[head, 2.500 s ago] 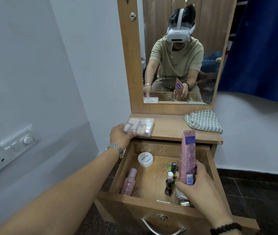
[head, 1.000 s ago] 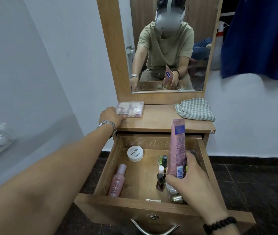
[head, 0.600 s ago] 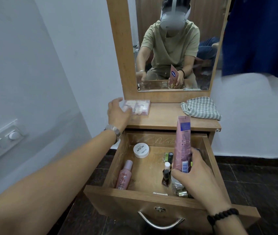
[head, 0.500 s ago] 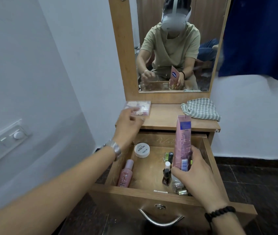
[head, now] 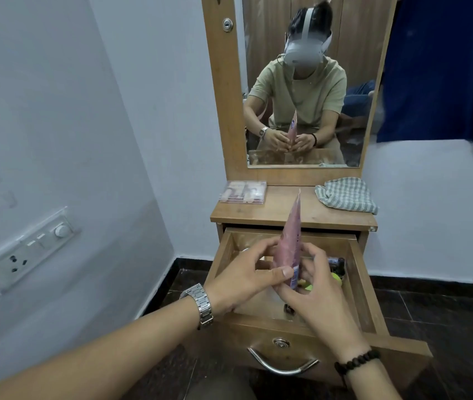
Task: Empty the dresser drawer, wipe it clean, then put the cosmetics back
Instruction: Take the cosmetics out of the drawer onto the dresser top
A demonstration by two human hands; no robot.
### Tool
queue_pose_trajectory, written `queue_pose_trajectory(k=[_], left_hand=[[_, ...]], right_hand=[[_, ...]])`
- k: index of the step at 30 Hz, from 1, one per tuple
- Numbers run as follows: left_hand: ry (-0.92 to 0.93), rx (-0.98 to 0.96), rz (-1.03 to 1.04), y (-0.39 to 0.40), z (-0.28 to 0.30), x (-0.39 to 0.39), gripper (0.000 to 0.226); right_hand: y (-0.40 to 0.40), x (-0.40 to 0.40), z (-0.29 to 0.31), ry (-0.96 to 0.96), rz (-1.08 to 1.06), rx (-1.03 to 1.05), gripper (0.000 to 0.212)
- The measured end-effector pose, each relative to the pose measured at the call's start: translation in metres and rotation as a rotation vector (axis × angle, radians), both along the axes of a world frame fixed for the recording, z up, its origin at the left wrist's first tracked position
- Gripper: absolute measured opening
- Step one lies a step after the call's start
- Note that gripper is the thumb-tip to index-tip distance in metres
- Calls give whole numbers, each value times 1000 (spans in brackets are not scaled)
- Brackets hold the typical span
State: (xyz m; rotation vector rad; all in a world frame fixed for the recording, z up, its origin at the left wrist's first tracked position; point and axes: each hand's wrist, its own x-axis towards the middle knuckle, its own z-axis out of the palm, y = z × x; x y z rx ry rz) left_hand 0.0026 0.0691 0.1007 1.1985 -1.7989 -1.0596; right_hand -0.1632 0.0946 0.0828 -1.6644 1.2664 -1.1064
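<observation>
A home bedroom: a wooden dresser (head: 293, 215) with mirror (head: 304, 82), reflected wardrobe doors (head: 264, 39), wall socket panel (head: 27, 252).

Wooden dresser counter (head: 310, 216) below the mirror (head: 304, 82), clear plastic case (head: 243, 192) lying flat at its back left corner, crumpled green checked cloth (head: 346, 194) at its back right, overhanging the right edge.

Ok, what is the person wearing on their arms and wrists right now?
Both forearms are bare, with no sleeves in the direct view. The left wrist carries a silver metal link-bracelet watch; the right wrist has a bracelet of round black beads. Neither hand wears gloves, and no rings show.
</observation>
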Motion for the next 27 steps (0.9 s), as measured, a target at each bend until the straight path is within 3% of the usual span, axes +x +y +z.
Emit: queue_pose_trajectory(k=[7, 14, 27], left_hand=[[-263, -185, 154, -18, 18, 13, 65], [-656, -446, 320, -99, 65, 34, 68], [-1106, -323, 195, -218, 68, 56, 55]], right_hand=[[-2, 3, -3, 59, 47, -13, 78], [-13, 1, -14, 36, -82, 25, 63], [-26, -15, -12, 16, -146, 53, 56]])
